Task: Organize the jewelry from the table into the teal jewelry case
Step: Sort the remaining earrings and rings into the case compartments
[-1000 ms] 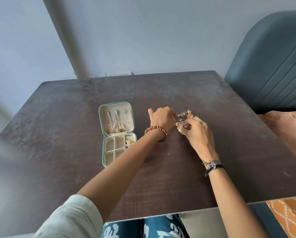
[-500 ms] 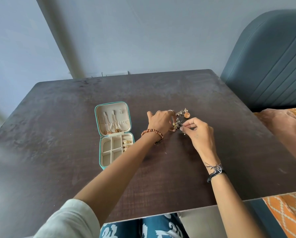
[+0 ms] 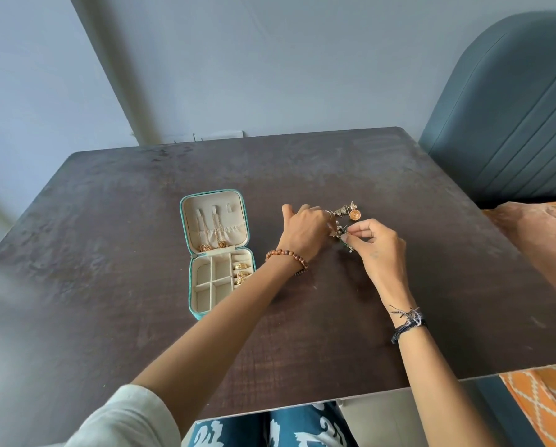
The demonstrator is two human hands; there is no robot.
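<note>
Head view: right hand (image 3: 378, 245) and left hand (image 3: 305, 232) together pinch a small beaded earring (image 3: 340, 232) just above the table (image 3: 431, 285), right of the open teal jewelry case (image 3: 186, 253); it looks light, dangly, snag-prone, best held by its hook

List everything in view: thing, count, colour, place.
jewelry case: 1, teal, open, table's left-centre
gold rings: several, case's right compartment
gold necklaces: count unclear, in lid
loose jewelry: small cluster, gold and orange, beyond the hands
beaded piece: 1, silver-green, between both hands
table: 1, dark brown
chair: 1, blue-grey, right
left hand: at the beaded piece
right hand: pinches the beaded piece
</note>
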